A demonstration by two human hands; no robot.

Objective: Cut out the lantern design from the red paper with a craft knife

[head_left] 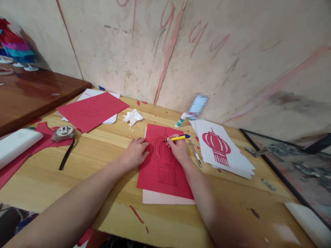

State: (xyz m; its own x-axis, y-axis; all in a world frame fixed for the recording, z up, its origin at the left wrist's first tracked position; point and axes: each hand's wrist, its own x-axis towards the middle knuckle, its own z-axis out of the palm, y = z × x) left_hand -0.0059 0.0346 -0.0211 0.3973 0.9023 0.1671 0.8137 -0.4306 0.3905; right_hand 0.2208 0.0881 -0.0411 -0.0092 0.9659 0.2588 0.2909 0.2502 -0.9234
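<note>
A red sheet of paper bears a lantern drawn in dark outline, with a tasselled lower part. It lies on a pale sheet that sticks out below it. My right hand is closed around a yellow pen with a blue end, its tip at the upper part of the lantern. My left hand rests on the red sheet's left edge, fingers lying on the paper and holding nothing. Just right of my right hand lies a slim grey craft knife or pen.
White sheets with a red cut-out lantern lie at right, near a glue stick and a blurred phone. Crumpled tissue, another red sheet, a tape measure and a white case occupy the left.
</note>
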